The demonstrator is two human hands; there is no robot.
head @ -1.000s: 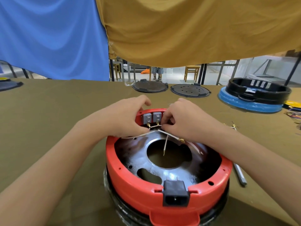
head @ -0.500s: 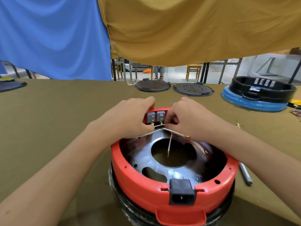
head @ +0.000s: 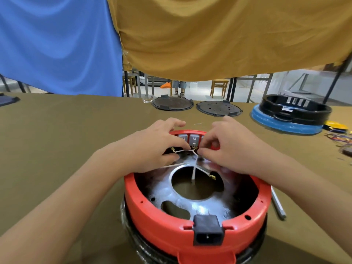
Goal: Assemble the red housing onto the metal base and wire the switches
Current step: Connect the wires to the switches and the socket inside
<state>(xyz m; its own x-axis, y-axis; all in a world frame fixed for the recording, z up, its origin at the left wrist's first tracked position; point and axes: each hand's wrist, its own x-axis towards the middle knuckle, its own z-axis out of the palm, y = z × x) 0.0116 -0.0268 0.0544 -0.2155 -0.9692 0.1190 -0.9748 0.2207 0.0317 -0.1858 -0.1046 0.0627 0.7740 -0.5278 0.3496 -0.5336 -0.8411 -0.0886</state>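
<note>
The red housing (head: pixel 156 216) sits on the metal base (head: pixel 202 208), a shiny plate with a large round hole, close in front of me. Two grey switches (head: pixel 190 139) are set in the housing's far wall. White wires (head: pixel 193 173) with brass terminals fan out below them. My left hand (head: pixel 152 147) reaches over the far left rim and pinches a wire beside the switches. My right hand (head: pixel 226 147) pinches a wire end right under the right switch. A black power socket (head: pixel 207 232) is fixed in the near wall.
Olive cloth covers the table (head: pixel 66 140). Two dark round lids (head: pixel 172 103) lie at the far edge. A black housing on a blue base (head: pixel 289 117) stands far right, with loose coloured wires (head: pixel 341 136) near it. A grey rod-like tool (head: pixel 278 204) lies right of the red housing.
Both hands stay at the switches with small finger shifts. A brass terminal now shows at the left hand's fingers. The camera view has drifted slightly.
</note>
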